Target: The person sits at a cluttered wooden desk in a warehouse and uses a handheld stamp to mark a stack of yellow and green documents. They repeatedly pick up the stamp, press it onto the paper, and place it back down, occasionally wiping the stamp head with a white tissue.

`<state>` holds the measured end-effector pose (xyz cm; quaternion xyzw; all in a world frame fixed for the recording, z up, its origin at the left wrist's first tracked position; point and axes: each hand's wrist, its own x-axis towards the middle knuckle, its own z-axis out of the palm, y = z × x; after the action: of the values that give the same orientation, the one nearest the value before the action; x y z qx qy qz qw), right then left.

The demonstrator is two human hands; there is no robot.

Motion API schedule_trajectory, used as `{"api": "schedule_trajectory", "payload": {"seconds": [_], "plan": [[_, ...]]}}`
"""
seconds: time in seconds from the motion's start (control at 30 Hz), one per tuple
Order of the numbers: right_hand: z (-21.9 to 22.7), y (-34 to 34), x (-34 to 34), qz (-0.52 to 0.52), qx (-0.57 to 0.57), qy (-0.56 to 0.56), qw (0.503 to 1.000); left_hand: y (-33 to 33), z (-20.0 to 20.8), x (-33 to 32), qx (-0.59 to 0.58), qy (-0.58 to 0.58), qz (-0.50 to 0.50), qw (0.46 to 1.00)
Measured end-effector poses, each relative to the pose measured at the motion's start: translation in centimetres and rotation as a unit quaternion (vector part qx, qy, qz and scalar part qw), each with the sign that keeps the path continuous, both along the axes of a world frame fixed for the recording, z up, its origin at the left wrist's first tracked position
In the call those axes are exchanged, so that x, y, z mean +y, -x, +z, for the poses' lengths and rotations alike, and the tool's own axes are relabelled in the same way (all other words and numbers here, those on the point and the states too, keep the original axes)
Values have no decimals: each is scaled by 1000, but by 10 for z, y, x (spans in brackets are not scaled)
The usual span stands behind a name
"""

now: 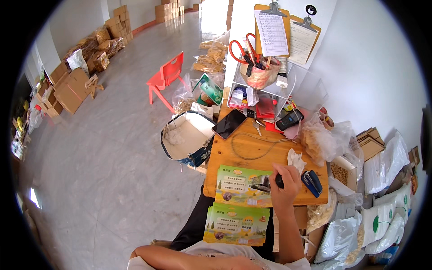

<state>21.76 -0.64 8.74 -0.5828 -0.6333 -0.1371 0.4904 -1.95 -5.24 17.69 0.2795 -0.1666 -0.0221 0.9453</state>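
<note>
My right hand (286,182) is closed around the black knob of a small metal-headed hand stamp (261,183). The shiny head sits over the right part of a stack of green and yellow printed cards (234,194) at the table's near edge. Whether it touches the top card I cannot tell. A second stack of the same cards (230,225) lies nearer, over my lap. My left forearm (180,258) crosses my body along the lower edge, and my left hand (236,263) is at the picture's rim, its fingers hidden. A blue stapler (311,183) lies right of my right hand.
The wooden table (220,155) bears a phone (229,123), keys (257,129), a cord loop and crumpled tissue (295,160). A wire rack with a pen pot (259,74) stands behind. Left is an open box (189,130); bags (339,238) crowd the right.
</note>
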Motion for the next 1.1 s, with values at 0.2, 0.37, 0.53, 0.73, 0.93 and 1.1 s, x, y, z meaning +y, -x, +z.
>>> {"api": "schedule_trajectory", "payload": {"seconds": [0.2,0.37,0.53,0.73,0.93,1.1], "plan": [[-7,-3,-23,-23,44,19,999,5,-33,3,64,-211,245,944],[-8,-6,-30,-29,53,28,998,-7,-131,91,517,-549,423,501],[-5,-3,-30,-19,55,30,998,-15,-194,97,541,-645,410,350],[-10,-5,-29,-18,62,20,998,-11,-227,102,537,-596,425,420],[-14,-11,-30,-21,60,11,998,-9,-220,92,489,-658,471,326],[-6,-16,-31,-40,72,7,997,-8,-192,86,511,-656,468,299]]}}
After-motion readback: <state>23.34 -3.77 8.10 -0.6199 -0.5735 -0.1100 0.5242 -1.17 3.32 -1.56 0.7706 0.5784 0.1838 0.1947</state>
